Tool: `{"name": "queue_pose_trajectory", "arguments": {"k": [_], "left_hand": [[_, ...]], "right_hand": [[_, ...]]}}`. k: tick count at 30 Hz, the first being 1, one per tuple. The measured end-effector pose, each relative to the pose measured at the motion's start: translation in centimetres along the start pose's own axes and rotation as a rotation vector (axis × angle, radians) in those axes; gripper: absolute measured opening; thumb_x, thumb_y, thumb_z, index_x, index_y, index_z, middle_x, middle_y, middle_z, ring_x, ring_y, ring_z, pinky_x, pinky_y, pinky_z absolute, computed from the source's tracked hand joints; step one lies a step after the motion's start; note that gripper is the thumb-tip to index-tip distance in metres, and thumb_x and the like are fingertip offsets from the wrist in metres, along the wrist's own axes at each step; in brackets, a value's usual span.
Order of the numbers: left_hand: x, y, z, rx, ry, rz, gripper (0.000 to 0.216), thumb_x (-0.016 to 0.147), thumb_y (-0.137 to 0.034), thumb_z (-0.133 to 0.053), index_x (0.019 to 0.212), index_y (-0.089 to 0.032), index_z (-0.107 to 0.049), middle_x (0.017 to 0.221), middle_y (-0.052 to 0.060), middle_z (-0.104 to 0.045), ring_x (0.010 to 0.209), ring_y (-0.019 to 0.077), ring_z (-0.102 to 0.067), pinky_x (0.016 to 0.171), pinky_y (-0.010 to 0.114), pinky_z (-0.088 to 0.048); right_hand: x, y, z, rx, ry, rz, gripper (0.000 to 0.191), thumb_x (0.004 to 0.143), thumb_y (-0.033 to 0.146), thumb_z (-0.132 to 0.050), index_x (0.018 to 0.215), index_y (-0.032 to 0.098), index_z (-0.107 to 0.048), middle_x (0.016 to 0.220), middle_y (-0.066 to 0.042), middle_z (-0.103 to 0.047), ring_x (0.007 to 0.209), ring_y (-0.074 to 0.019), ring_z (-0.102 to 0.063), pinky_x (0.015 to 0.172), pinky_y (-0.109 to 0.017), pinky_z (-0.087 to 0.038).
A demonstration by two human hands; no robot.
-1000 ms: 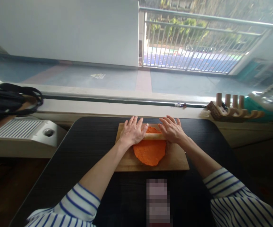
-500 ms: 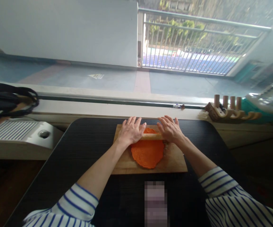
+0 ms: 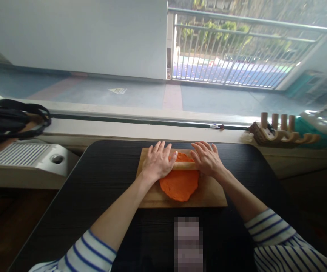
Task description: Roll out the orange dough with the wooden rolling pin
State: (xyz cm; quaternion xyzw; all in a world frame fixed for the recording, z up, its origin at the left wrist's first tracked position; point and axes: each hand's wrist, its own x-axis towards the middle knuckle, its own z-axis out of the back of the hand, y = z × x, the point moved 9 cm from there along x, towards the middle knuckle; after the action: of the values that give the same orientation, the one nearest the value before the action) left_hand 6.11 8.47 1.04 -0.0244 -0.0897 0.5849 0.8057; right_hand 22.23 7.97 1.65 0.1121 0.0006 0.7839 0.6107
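Note:
On a wooden board [image 3: 151, 197] lies a flat, roughly round sheet of orange dough [image 3: 179, 186]. A pale wooden rolling pin [image 3: 185, 166] lies across the upper part of the dough, and only its middle shows between my hands. My left hand [image 3: 160, 160] presses on the pin's left end with fingers stretched forward and apart. At the right end, my right hand [image 3: 207, 158] rests on the pin in the same way, fingers extended past it. Both palms hide the ends of the pin.
The board is on a black table [image 3: 101, 173] by a window sill. On the sill are a black bag [image 3: 7, 119], a wooden holder with pegs [image 3: 282, 132] and a small wrapped item [image 3: 216, 126]. A white box [image 3: 39, 162] stands left. A blurred patch [image 3: 188, 243] covers the near side.
The rolling pin and both hands have moved slightly toward me over the dough. The whole view has shifted a little.

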Motion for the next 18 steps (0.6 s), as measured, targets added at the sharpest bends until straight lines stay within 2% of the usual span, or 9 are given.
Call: {"name": "queue_pose_trajectory", "arguments": {"k": [4, 10, 18], "left_hand": [[1.3, 0.5, 0.0, -0.04, -0.002, 0.005, 0.062, 0.094, -0.053, -0.016, 0.137, -0.016, -0.043, 0.143, 0.013, -0.044, 0.135, 0.0262, -0.033, 0.109, 0.048, -0.027], [2.8, 1.0, 0.0, -0.047, -0.055, -0.007, 0.06, 0.095, -0.052, -0.02, 0.131, -0.014, -0.049, 0.137, 0.014, -0.05, 0.131, 0.0264, -0.039, 0.107, 0.045, -0.031], [4.1, 1.0, 0.7, -0.018, -0.155, -0.051, 0.056, 0.095, -0.047, -0.021, 0.123, -0.012, -0.054, 0.127, 0.015, -0.058, 0.123, 0.0264, -0.047, 0.104, 0.043, -0.034]], "right_hand": [[1.7, -0.6, -0.2, 0.002, 0.04, -0.032, 0.041, 0.096, 0.04, -0.029, 0.129, 0.023, -0.049, 0.135, -0.009, -0.053, 0.131, -0.0275, -0.036, 0.104, -0.061, -0.023], [3.4, -1.2, -0.4, 0.058, 0.019, -0.063, 0.04, 0.096, 0.041, -0.031, 0.127, 0.023, -0.049, 0.134, -0.009, -0.053, 0.131, -0.0271, -0.035, 0.104, -0.064, -0.02], [4.9, -1.6, 0.3, 0.061, -0.057, -0.097, 0.038, 0.095, 0.041, -0.033, 0.118, 0.02, -0.055, 0.126, -0.012, -0.059, 0.125, -0.0256, -0.043, 0.104, -0.061, -0.022]]}}
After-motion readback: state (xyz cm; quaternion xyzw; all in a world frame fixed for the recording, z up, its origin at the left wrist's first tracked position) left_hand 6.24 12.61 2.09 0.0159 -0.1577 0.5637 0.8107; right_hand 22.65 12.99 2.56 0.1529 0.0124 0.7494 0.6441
